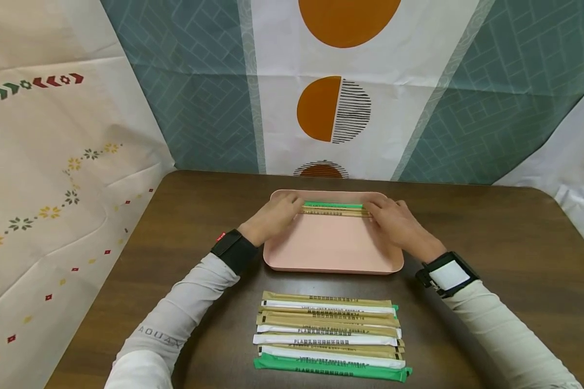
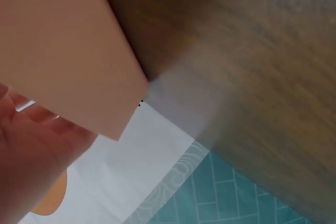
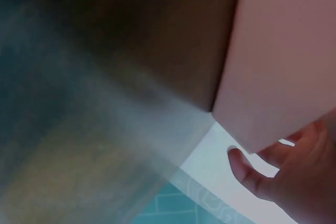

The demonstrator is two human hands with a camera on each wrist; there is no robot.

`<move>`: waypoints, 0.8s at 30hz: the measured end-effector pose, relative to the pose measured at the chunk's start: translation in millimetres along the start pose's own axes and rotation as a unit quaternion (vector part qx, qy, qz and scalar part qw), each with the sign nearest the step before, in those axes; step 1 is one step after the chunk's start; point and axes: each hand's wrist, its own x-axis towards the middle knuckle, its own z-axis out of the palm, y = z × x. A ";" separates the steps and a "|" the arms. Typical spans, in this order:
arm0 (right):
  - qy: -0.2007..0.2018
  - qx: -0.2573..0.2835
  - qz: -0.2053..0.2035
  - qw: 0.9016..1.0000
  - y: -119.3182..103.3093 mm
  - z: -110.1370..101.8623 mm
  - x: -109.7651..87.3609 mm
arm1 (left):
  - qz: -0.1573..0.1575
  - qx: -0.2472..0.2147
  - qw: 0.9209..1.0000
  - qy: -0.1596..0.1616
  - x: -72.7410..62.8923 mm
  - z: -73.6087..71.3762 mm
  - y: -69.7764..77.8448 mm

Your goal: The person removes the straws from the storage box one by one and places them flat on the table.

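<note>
Both hands are at a pink tray (image 1: 333, 246). Near its back edge lie a green wrapped straw (image 1: 333, 205) and tan wrapped straws (image 1: 336, 212), side by side. My left hand (image 1: 276, 216) pinches the left ends of the straws, its fingers bent over them. At the right ends, my right hand (image 1: 394, 220) pinches with thumb and fingers, hiding the tips. In the left wrist view the left hand (image 2: 39, 153) is partly covered by the tray. The right wrist view shows the right hand (image 3: 299, 174) with one finger held apart from the others.
In front of the tray, several wrapped straws in tan, white (image 1: 323, 340) and green (image 1: 331, 368) lie in a crosswise row on the brown wooden table (image 1: 199, 200). A patterned cloth (image 1: 199, 97) hangs behind the table, and a printed white cloth (image 1: 53, 205) covers the left side.
</note>
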 end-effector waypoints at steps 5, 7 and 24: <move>0.010 -0.005 0.012 1.000 0.1 5.1 0.4 | 0.000 0.006 1.000 0.015 -2.2 5.5 -1.2; 0.024 0.000 0.009 1.000 0.7 6.3 0.0 | -0.002 -0.003 1.000 0.017 -2.6 6.4 -2.2; 0.040 0.023 0.006 0.999 -3.6 -3.0 -15.4 | 0.003 -0.021 1.000 -0.014 -11.7 -3.6 5.3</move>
